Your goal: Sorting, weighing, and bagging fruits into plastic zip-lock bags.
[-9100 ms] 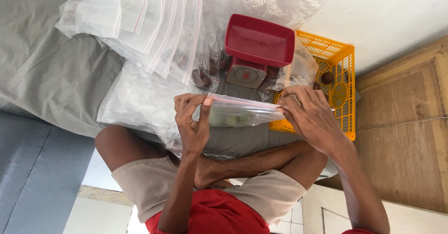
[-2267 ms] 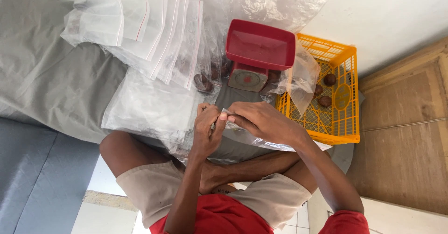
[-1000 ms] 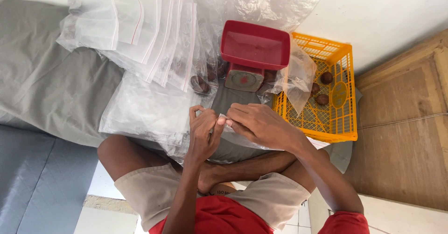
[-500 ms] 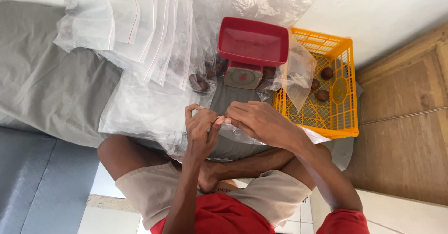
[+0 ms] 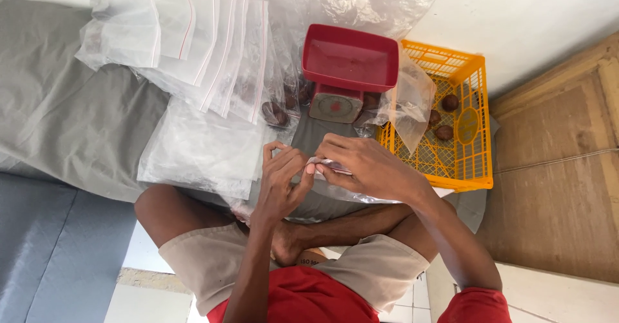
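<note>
Left hand and right hand both pinch clear zip bag's top edge | red kitchen scale beyond | orange crate far right

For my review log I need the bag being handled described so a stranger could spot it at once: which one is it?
Start at the red kitchen scale with a square tray on the grey cloth. Straight below it, the left hand and right hand meet, pinching the top edge of a clear plastic zip bag. Unlike the stacked empty red-striped zip bags to the upper left, it alone is held.
</note>
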